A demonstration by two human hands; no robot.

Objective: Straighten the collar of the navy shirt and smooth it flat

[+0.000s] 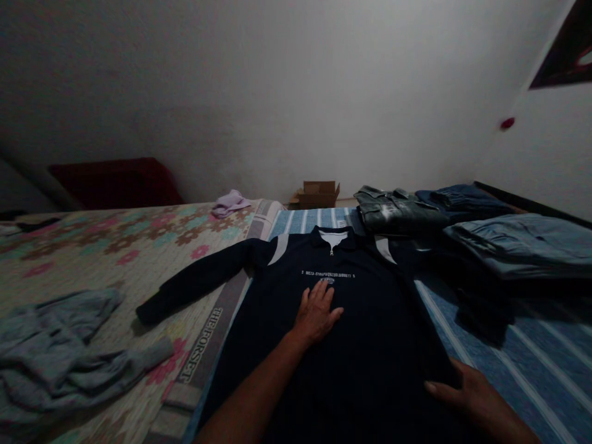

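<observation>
A dark navy long-sleeved polo shirt (365, 345) with a short zip at the collar lies spread out, front up. Pale panels mark its shoulders and white lettering crosses the chest. My left hand (316, 313) rests flat on the chest just below the lettering, fingers stretched out. At the shirt's right side edge is my right hand (469, 391), its thumb on top of the cloth and the other fingers partly hidden at the edge. One sleeve reaches out to the left; the other lies bent on the right.
The shirt lies over a blue striped sheet (546, 364) and a flowered cover (152, 246). A crumpled grey garment (69, 351) is on the left, a lilac cloth (230, 203) farther back. Folded clothes (398, 209) and folded jeans (527, 243) are at right. A cardboard box (319, 195) stands by the wall.
</observation>
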